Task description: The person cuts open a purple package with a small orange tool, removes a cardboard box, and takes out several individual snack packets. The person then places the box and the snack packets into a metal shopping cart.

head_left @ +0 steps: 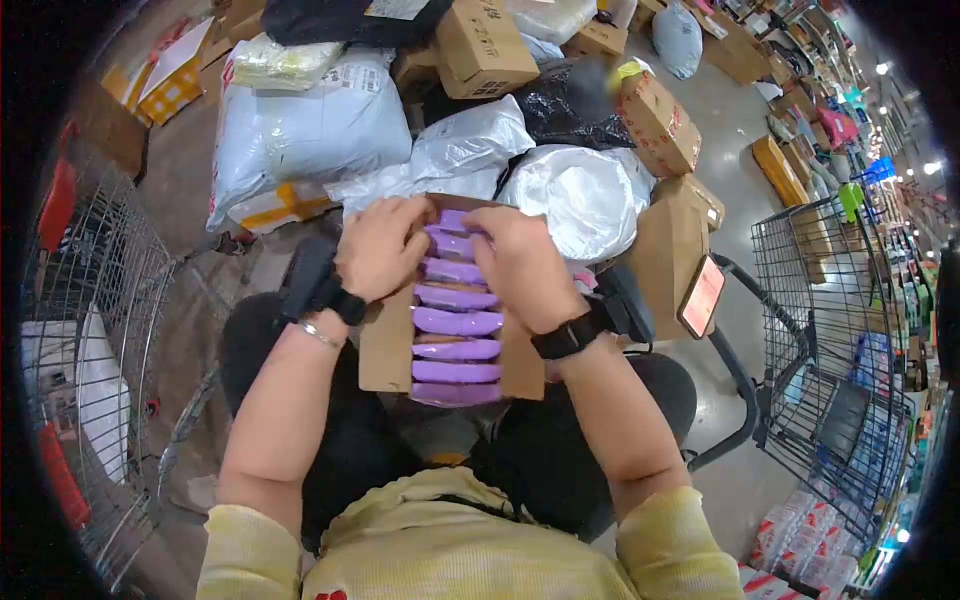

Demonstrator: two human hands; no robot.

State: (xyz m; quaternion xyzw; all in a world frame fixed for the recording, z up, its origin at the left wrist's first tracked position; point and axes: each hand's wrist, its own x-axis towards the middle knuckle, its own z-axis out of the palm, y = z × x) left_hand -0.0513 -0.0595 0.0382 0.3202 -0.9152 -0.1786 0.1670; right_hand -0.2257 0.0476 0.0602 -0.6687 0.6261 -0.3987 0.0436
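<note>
An opened cardboard box (383,350) rests over my lap with its side flaps folded out. A row of purple plastic-wrapped packets (457,321) fills it, standing on edge one behind the other. My left hand (385,245) is curled at the box's far left edge, its fingertips by the farthest packets. My right hand (525,262) reaches in from the right, with its fingers bent down onto the purple packets near the far end. Its fingertips are partly hidden. Dark bands circle both wrists.
Ahead lies a pile of parcels: a large white bag (310,130), a round silver-wrapped parcel (575,200) and cardboard boxes (483,50). Wire carts stand at left (90,330) and right (835,340). A lit phone (702,296) is mounted beside the right cart.
</note>
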